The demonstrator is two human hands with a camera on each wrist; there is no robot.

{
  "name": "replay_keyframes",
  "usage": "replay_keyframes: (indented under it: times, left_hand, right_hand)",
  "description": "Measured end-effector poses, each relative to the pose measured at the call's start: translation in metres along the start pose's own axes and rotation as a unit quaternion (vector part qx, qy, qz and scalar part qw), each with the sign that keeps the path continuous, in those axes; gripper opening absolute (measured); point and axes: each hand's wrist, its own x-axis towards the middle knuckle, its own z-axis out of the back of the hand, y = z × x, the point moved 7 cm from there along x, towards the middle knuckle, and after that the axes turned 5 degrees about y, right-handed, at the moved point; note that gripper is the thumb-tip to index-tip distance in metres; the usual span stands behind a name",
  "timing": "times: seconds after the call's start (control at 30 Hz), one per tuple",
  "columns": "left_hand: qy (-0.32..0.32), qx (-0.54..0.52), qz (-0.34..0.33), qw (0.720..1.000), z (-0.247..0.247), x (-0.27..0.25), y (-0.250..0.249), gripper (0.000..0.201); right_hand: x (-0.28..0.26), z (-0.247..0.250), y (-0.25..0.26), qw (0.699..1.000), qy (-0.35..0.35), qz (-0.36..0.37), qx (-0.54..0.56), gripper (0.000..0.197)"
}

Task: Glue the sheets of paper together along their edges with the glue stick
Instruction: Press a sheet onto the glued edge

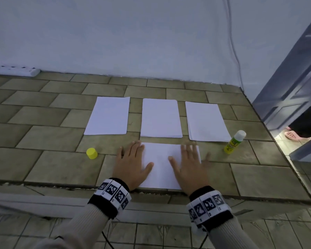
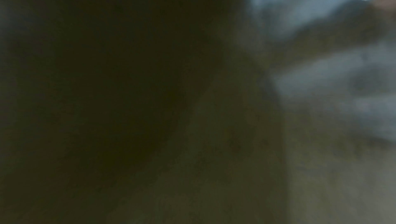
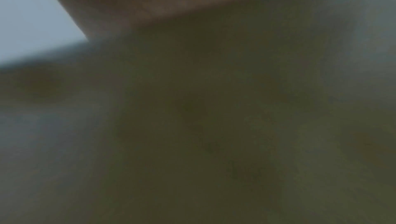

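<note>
Cap (image 1: 92, 153): yellow, off the stick, standing on the tiles left of the left hand.
Left hand (image 1: 132, 165): flat, fingers straight, pressing the left edge of the near sheet; holds nothing.
Sheet (image 1: 161, 166): lies between both palms, its long axis running away from the person.
Right hand (image 1: 188, 168): flat, fingers spread, pressing the right edge of the sheet; holds nothing.
Stacks (image 1: 161, 118): three white piles in a row beyond the sheet, apart from each other.
Glue (image 1: 234, 141): uncapped, tilted, right of the sheet and just beside the right pile.
Key relation: the glue lies right and a little forward of the hands, so the right hand is nearer; the cap is nearer the left.
Surface: tiled ledge (image 1: 43, 133), brownish.
Room: pale wall behind, door at right.
Wrist views: dark and blurred.
</note>
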Motion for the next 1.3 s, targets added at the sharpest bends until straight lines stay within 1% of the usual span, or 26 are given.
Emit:
replay_keyframes:
  times: [0.07,0.13,0.2,0.27,0.37,0.47,0.57,0.63,0.7,0.77,0.8,0.9,1.0,1.1,1.23,1.3]
  left_hand:
    - [-0.023,-0.017,-0.004,1.0,-0.001,-0.001,0.001,0.081]
    - [-0.015,-0.028,-0.009,0.999,-0.004,0.0,0.002,0.077]
    - [-0.021,-0.024,-0.016,0.999,-0.005,0.001,0.002,0.073]
    - [-0.011,-0.011,-0.017,1.0,-0.008,0.003,0.003,0.071]
    - [-0.006,0.006,-0.013,1.0,-0.008,0.003,0.004,0.066]
    - [-0.01,0.017,-0.004,1.0,-0.007,0.003,0.004,0.063]
    - [-0.012,0.022,-0.006,1.0,-0.008,0.003,0.003,0.062]
    - [-0.011,0.024,-0.009,1.0,-0.008,0.004,0.003,0.062]
    - [-0.01,0.02,-0.009,1.0,-0.009,0.004,0.004,0.063]
    - [-0.008,0.018,-0.008,1.0,-0.009,0.004,0.003,0.065]
    - [-0.008,0.016,-0.008,1.0,-0.009,0.004,0.003,0.067]
    - [-0.003,0.0,-0.01,1.0,-0.01,0.004,0.004,0.073]
    - [-0.007,0.007,-0.006,1.0,-0.01,0.004,0.004,0.072]
    - [-0.009,0.009,0.0,1.0,-0.01,0.004,0.005,0.07]
    - [-0.003,0.006,0.0,1.0,-0.009,0.003,0.004,0.069]
    - [0.002,0.009,0.002,1.0,-0.009,0.003,0.003,0.068]
  right_hand:
    - [-0.001,-0.003,0.033,0.998,-0.009,0.067,0.011,0.111]
    - [0.002,-0.013,0.061,0.992,0.005,0.12,0.033,0.109]
    - [0.007,-0.023,0.079,0.987,0.012,0.157,0.034,0.109]
    - [0.01,-0.029,0.083,0.985,0.011,0.17,0.024,0.107]
    - [0.013,-0.031,0.062,0.987,0.003,0.163,-0.003,0.099]
    - [0.017,-0.023,0.01,0.992,-0.001,0.12,-0.023,0.093]
    - [0.012,-0.015,-0.044,0.996,0.008,0.074,-0.047,0.092]
    - [0.007,-0.009,-0.06,0.997,0.013,0.057,-0.05,0.091]
    - [0.005,-0.006,-0.059,0.998,0.014,0.033,-0.054,0.091]
    - [0.006,-0.002,-0.048,0.999,-0.006,0.018,-0.039,0.093]
    - [0.008,-0.001,-0.038,0.999,-0.012,0.027,-0.027,0.094]
    - [0.012,-0.01,0.005,0.995,0.0,0.096,-0.022,0.1]
    - [0.015,-0.024,0.031,0.99,0.028,0.134,-0.024,0.099]
    - [0.017,-0.026,0.016,0.992,0.03,0.117,-0.034,0.099]
    - [0.015,-0.014,-0.037,0.997,0.043,0.043,-0.048,0.108]
    - [0.008,-0.007,-0.055,0.997,0.061,0.018,-0.036,0.103]
